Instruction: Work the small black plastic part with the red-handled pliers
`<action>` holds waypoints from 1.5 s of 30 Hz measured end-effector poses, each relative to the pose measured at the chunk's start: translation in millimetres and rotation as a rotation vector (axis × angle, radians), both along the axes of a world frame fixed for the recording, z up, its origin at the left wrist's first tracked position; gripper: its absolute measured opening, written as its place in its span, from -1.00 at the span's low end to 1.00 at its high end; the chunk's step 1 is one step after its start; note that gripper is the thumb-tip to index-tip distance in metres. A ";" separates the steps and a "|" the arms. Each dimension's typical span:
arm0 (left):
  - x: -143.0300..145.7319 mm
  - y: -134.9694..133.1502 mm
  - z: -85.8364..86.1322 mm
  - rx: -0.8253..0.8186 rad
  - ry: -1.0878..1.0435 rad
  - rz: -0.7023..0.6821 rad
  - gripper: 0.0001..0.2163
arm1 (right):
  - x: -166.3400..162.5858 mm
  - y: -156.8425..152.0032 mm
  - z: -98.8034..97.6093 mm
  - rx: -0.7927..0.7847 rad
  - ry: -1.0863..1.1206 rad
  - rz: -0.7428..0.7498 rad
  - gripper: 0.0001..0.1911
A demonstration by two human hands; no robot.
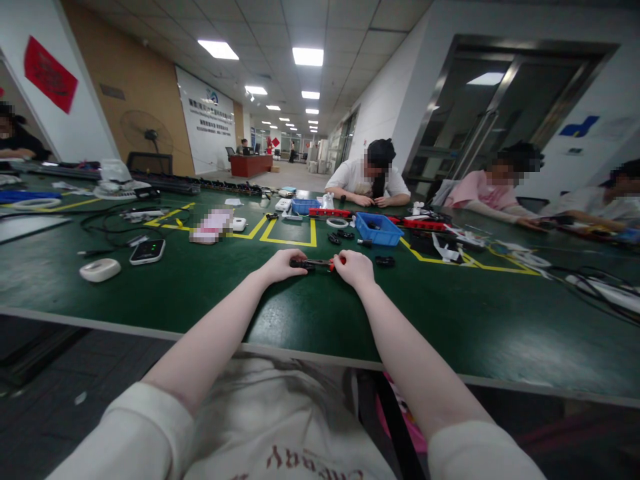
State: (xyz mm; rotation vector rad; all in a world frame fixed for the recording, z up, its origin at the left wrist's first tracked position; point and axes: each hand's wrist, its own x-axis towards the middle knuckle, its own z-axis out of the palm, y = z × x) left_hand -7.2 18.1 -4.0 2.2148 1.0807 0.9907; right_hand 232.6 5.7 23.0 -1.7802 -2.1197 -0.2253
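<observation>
Over the green table my left hand (281,267) pinches a small black part (301,265), too small to name. My right hand (356,269) is closed round the red handles of a tool that looks like pliers (325,262). Its dark metal end points left and meets the black part, between the two hands. Whether its jaws grip the part cannot be made out. Just right of my right hand lies another small black piece (385,261). Beyond the hands stands a blue bin (380,230), with black pieces in front of it.
The green table (300,313) has yellow tape outlines. At left lie a white oval case (100,269), a black-faced device (148,251), a phone (212,225) and dark cables. Red strips (425,225) run behind the bin. A person (370,177) works opposite; others sit at right.
</observation>
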 end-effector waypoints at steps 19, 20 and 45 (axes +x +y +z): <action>-0.4 5.6 -3.8 0.092 0.041 0.003 -0.69 | -2.4 4.0 -0.6 -0.075 -0.006 0.003 -0.64; -0.4 5.5 -3.6 0.096 0.043 0.004 -0.68 | -2.3 4.1 -0.7 -0.075 -0.001 0.001 -0.64; 1.5 3.5 -4.4 0.075 0.031 -0.004 -0.71 | -2.2 3.5 -1.2 -0.037 0.023 -0.015 -0.66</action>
